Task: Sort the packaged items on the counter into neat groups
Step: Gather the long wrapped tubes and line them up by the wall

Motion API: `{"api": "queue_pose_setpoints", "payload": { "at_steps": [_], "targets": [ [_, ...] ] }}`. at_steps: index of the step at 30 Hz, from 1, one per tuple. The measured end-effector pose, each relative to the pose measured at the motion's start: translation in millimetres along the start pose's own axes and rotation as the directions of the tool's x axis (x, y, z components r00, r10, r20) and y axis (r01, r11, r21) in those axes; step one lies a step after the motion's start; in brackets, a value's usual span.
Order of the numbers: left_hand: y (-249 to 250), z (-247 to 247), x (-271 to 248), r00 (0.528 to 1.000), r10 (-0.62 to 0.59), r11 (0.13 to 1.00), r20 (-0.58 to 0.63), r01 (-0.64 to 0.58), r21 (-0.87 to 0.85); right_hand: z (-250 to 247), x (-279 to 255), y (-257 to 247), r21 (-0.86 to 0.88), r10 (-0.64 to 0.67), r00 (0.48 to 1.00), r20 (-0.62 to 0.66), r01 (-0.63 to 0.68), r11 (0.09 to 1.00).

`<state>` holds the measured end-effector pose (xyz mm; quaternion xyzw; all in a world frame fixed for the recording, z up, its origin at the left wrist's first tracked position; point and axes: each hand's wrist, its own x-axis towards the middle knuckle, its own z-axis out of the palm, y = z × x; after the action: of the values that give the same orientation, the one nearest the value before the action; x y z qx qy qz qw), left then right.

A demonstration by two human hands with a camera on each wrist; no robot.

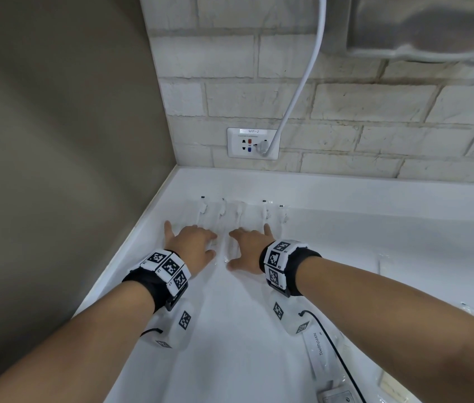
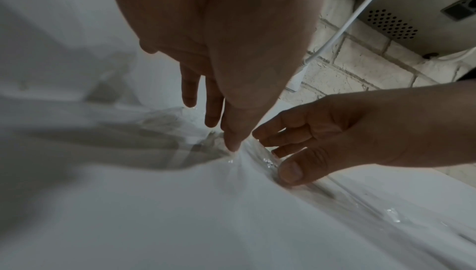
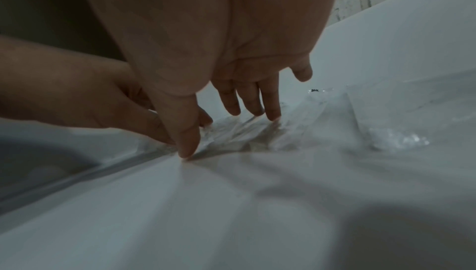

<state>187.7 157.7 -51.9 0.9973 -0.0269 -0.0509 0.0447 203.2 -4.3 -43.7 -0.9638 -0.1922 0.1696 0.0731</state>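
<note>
Clear wrapped packets (image 1: 224, 216) under both hands — contents washed out, perhaps toothbrushes

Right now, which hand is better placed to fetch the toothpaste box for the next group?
Right. The toothpaste box lies on the counter under the right forearm, on that side. Both hands rest spread on the row of wrapped toothbrushes; the left hand would have to cross over the right hand.
</note>
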Motion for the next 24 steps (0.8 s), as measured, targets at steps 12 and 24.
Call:
{"api": "queue_pose_setpoints", "payload": {
  "at_steps": [12,24],
  "targets": [
    [-20,6,17,0.991,-0.124,0.981,-0.042,0.116,-0.157,-15,-5,26,-0.044,0.173,0.984,-0.045,-0.175,0.984],
    [-21,2,20,0.995,-0.098,0.990,0.004,0.097,-0.103,-9,-6,23,-0.085,0.183,0.982,0.037,-0.179,0.980]
  ]
}}
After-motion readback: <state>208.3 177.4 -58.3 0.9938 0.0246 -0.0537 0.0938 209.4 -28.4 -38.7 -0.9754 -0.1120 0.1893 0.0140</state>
